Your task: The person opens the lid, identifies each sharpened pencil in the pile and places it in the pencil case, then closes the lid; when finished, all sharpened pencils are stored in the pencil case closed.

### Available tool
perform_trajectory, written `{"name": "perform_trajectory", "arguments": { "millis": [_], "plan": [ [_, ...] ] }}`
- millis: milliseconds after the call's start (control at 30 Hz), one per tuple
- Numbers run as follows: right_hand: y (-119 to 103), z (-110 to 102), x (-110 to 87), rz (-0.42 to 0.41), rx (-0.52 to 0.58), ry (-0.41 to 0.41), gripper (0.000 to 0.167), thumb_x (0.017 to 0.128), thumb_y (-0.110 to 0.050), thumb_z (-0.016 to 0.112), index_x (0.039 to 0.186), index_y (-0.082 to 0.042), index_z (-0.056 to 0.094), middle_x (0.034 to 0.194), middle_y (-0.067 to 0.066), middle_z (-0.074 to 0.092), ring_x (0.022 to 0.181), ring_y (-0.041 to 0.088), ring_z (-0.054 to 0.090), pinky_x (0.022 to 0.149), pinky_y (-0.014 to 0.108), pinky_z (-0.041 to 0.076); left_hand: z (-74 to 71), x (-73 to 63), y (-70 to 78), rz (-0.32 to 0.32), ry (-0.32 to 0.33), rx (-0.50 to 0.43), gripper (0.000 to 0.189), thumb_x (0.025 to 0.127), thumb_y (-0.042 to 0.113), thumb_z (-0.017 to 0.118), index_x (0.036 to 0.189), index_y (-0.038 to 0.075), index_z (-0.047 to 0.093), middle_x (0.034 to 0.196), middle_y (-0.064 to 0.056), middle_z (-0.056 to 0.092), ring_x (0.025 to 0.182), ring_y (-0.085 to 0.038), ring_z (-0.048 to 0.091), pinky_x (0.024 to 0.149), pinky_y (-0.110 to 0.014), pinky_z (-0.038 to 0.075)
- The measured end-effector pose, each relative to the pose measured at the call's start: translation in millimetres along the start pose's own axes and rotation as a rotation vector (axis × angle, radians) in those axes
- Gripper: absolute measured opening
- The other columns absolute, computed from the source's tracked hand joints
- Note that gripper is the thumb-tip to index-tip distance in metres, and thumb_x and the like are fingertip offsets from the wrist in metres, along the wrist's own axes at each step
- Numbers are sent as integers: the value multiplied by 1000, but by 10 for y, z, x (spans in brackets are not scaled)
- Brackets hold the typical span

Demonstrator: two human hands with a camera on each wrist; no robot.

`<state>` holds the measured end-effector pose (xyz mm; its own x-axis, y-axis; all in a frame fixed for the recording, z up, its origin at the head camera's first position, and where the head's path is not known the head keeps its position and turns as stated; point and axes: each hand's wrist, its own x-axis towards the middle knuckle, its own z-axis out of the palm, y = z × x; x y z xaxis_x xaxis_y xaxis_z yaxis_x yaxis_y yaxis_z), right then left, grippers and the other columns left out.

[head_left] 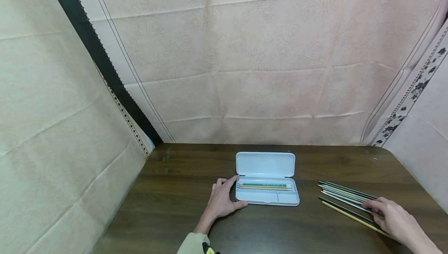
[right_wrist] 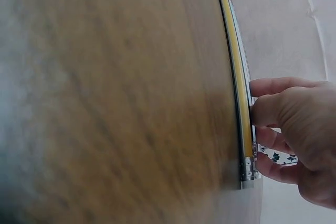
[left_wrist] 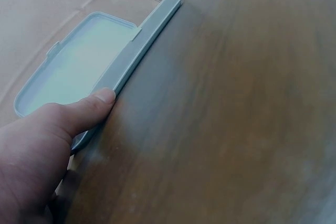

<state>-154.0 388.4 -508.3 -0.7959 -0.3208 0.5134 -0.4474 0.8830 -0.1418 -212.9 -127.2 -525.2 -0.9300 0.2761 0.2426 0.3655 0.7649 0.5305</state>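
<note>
A light blue pencil case [head_left: 289, 198] lies with its lid raised at the back, and a few pencils [head_left: 264, 186] rest in its rear compartment. My left hand [head_left: 224, 199] holds the case at its left end. Its thumb [left_wrist: 102, 97] presses the front edge in the left wrist view, while the other fingers reach toward the back corner. To the right, several green, black and yellow pencils [head_left: 344, 196] lie side by side at a slant. My right hand [head_left: 395, 219] pinches at these pencils near their eraser ends; which one is between its fingertips is partly hidden.
Both stand on a dark brown wooden table [head_left: 175, 207]. Pale patterned cloth [head_left: 262, 71] hangs behind the table's far edge, with more cloth along the left and right sides. The pencil case is between the left hand and the loose pencils.
</note>
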Motion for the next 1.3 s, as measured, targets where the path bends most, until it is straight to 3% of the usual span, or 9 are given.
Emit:
{"name": "perform_trajectory", "arguments": {
  "millis": [333, 467, 533, 700, 933, 1100, 1300],
  "plan": [
    [-3, -2, 42, -13, 46, 35, 43, 57, 7, 81, 89, -19, 70, 80, -23, 47, 69, -2, 46, 53, 31, 39, -7, 30, 16, 7, 10, -5, 90, 76, 59, 80, 151, 22, 46, 135, 0, 57, 111, -22, 42, 86, -42, 36],
    [-38, -15, 93, -12, 71, 24, 33, 70, 4, 78, 92, -19, 70, 79, -18, 49, 70, -2, 45, 54, 31, 39, -14, 43, 22, 2, 6, -6, 90, 76, 59, 80, 151, 22, 45, 135, 1, 57, 111, -21, 42, 86, -42, 36],
    [-72, -23, 138, -16, 78, 27, 32, 71, 4, 77, 93, -19, 71, 80, -17, 49, 69, -2, 44, 54, 30, 38, -18, 48, 26, 1, 7, -6, 90, 76, 58, 80, 151, 22, 45, 135, 1, 57, 111, -21, 42, 86, -42, 36],
    [-173, 1, 299, -75, 91, 70, 43, 59, 7, 82, 91, -19, 71, 80, -20, 50, 69, -2, 46, 54, 29, 39, -29, 62, 34, 3, 11, -1, 90, 76, 58, 81, 151, 22, 46, 135, 0, 57, 111, -21, 43, 87, -42, 35],
    [-344, 69, 527, -160, 122, 102, 46, 56, 9, 82, 91, -19, 72, 82, -19, 53, 69, -1, 47, 56, 22, 38, -2, 69, 15, 19, 19, 1, 90, 77, 61, 78, 151, 22, 46, 136, 1, 57, 112, -22, 43, 87, -42, 35],
    [-535, 171, 663, -204, 172, 66, 45, 61, 13, 79, 94, -18, 73, 83, -17, 53, 69, -2, 44, 54, 24, 39, 10, 2, -15, 12, 27, -4, 89, 76, 60, 80, 149, 20, 48, 134, 0, 58, 110, -22, 43, 85, -43, 35],
    [-757, 259, 774, -156, 194, -10, 44, 67, 13, 79, 94, -21, 73, 86, -16, 56, 70, -2, 45, 55, 25, 40, 11, -22, -24, 30, 29, -5, 89, 76, 60, 80, 149, 22, 48, 133, 1, 59, 110, -22, 43, 85, -43, 36]
  ]
}}
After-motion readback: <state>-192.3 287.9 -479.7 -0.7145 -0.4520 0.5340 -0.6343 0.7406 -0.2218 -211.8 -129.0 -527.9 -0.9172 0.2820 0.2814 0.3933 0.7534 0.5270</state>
